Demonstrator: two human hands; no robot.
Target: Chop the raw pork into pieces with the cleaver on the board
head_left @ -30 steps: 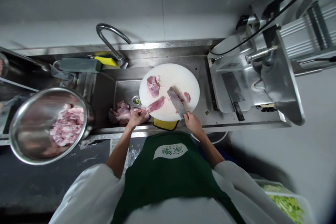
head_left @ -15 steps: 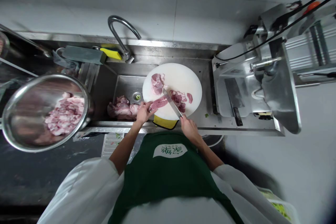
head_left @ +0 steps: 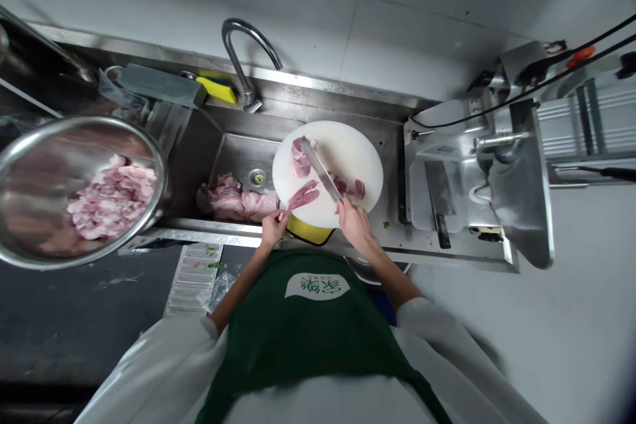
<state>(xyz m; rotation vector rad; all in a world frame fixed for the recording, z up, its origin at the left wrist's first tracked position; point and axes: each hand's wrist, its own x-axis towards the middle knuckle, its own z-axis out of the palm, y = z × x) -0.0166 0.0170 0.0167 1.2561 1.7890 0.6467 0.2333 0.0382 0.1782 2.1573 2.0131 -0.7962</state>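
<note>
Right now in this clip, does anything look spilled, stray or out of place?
A green scrap sits loose on the steel counter, right of the white board, looking like stray litter. Raw meat lying in the sink, no container visible beneath it, also seems odd.

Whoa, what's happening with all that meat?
A person's right hand holds a knife over a round white board, while the left hand grips one end of a strip of meat. A thicker chunk and smaller pieces lie there too. More meat sits in the sink, and cut-up meat in the metal bowl.
</note>
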